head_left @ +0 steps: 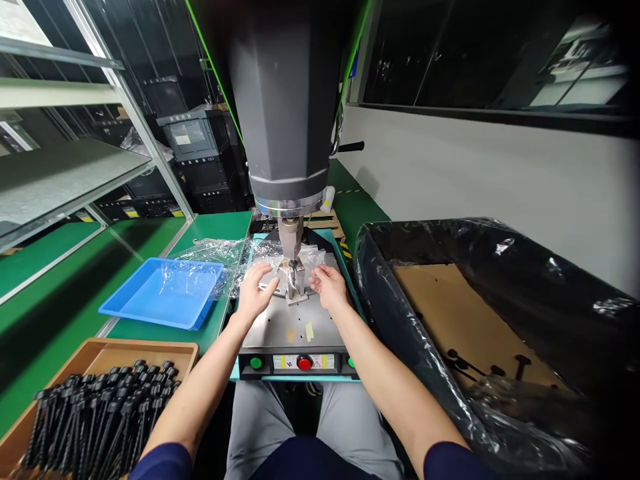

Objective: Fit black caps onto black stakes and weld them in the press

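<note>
My left hand (256, 293) is at the left of a metal fixture (296, 293), thumb and fingers apart, with nothing visible in it. On the fixture's other side, my right hand (328, 285) has its fingers curled together; what they hold, if anything, is too small to tell. A dark slim part (293, 265) stands in the fixture, directly beneath the machine's metal tool head (291, 235). Clear plastic film (213, 252) runs from the left bench across behind the fixture, close to both hands. Beneath them lies the metal base plate (280, 327).
A large grey machine head (280, 100) hangs above. Green and red buttons (304, 363) line the front panel. A blue tray (150, 313) and a brown tray (95, 348) of black capped rods (100, 413) are left. A bin lined with black plastic (395, 313) stands right, with cardboard and several black parts inside.
</note>
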Tool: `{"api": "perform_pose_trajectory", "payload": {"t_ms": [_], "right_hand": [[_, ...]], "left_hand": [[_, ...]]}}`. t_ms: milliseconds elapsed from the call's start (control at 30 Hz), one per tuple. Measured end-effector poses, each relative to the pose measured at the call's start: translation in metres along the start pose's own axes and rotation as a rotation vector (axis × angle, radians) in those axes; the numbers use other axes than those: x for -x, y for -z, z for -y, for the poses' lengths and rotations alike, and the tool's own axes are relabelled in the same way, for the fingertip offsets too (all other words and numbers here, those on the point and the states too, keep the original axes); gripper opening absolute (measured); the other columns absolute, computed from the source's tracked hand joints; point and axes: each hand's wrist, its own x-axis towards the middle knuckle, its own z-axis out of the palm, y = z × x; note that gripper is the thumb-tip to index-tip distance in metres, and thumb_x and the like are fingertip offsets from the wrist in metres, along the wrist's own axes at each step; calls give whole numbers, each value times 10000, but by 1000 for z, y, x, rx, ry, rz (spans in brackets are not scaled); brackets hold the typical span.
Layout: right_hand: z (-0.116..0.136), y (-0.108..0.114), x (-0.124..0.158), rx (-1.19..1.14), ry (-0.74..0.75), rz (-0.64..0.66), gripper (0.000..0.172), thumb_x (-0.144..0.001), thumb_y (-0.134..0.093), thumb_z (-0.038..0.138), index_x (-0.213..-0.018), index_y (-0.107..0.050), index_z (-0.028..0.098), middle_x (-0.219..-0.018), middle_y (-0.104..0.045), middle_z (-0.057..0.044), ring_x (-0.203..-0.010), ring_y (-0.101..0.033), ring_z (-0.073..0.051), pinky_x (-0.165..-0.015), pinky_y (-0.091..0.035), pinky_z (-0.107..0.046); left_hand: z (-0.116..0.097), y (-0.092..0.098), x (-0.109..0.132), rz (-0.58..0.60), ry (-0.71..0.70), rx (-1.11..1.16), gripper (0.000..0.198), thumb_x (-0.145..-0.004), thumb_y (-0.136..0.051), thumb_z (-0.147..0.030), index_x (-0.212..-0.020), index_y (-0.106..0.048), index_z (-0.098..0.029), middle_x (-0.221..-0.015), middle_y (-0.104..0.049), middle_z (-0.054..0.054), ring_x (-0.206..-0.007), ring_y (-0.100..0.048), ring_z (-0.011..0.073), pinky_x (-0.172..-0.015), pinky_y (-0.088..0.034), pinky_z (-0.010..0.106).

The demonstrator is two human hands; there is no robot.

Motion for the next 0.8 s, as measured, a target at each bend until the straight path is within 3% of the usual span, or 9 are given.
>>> {"api": "perform_pose_trajectory", "payload": {"t_ms": [67, 133, 233, 333, 533, 800], "right_hand": [[-1, -3, -2, 2, 4, 2, 349, -617, -835, 275, -837, -577, 190, -696, -676, 14, -510, -614, -114, -399, -461, -172], [-2, -6, -3, 8, 7, 9, 350, -611, -834, 278, -834, -580, 187, -695, -674, 13, -508, -613, -116, -393, -457, -173], [-5, -8, -4, 17, 6, 14, 347, -607, -828, 278, -841, -590, 186, -688, -676, 14, -506, -610, -118, -388, -454, -173], [-9, -8, -4, 15, -4, 12, 350, -603, -826, 272, -849, -592, 187, -676, -676, 17, -492, -592, -109, -384, -447, -167], [-11, -6, -3, -3, -71, 37, 353, -579, -845, 257, -793, -575, 180, -626, -650, 18, -419, -505, -76, -365, -416, -164], [-10, -4, 2, 12, -126, 13, 395, -570, -850, 199, -808, -534, 195, -589, -640, 27, -400, -474, -71, -340, -356, -137]], "left_hand": [[8, -12, -21, 89, -53, -58, 429, -822, -626, -464, -1157, -629, -196, -1308, -603, 121, -1316, -443, 300, -1103, -328, 468], [13, -23, -37, 182, -63, -83, 505, -822, -615, -501, -1238, -589, -214, -1363, -563, 112, -1371, -366, 319, -1119, -286, 484], [13, -34, -49, 338, -71, -136, 469, -824, -589, -558, -1164, -622, -237, -1218, -638, 95, -1285, -439, 338, -1072, -302, 481], [11, -38, -53, 439, -34, -197, 434, -821, -571, -590, -1022, -645, -212, -993, -669, 82, -1054, -566, 305, -966, -367, 425], [11, -38, -53, 497, 20, -107, 432, -774, -659, -487, -1105, -596, -216, -956, -640, 48, -883, -578, 230, -777, -417, 310], [8, -36, -51, 478, 126, 1, 414, -721, -704, -383, -1075, -599, -198, -946, -642, 30, -870, -572, 224, -758, -426, 311]]}}
